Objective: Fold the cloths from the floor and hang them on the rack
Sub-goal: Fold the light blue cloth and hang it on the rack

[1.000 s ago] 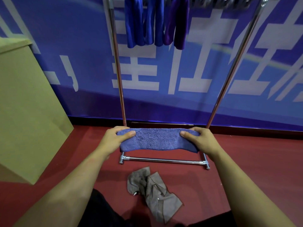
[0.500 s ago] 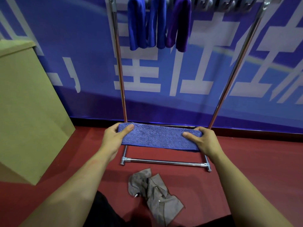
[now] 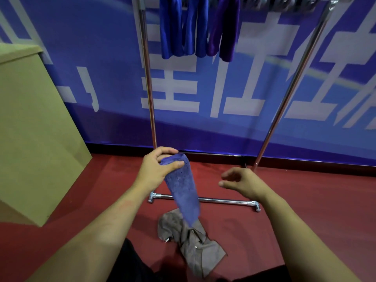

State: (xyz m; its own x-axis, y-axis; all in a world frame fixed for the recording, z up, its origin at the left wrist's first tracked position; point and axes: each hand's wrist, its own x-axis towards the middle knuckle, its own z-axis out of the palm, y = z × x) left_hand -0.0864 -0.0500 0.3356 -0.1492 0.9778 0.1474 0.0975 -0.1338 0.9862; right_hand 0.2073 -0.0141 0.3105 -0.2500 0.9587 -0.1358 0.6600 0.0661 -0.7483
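Red floor [image 3: 305, 200] below; right hand [image 3: 242, 183] has let go, empty and loose; left hand [image 3: 157, 169] alone grips the dangling blue cloth [image 3: 183, 190]; hanging comes next.

blue cloth [image 3: 183, 186] dangling, grey cloth [image 3: 191, 239] crumpled

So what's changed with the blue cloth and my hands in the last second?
The right hand let go of the blue cloth, which now hangs down from the left hand alone. The grey cloth on the floor and the cloths on the rack stayed put.
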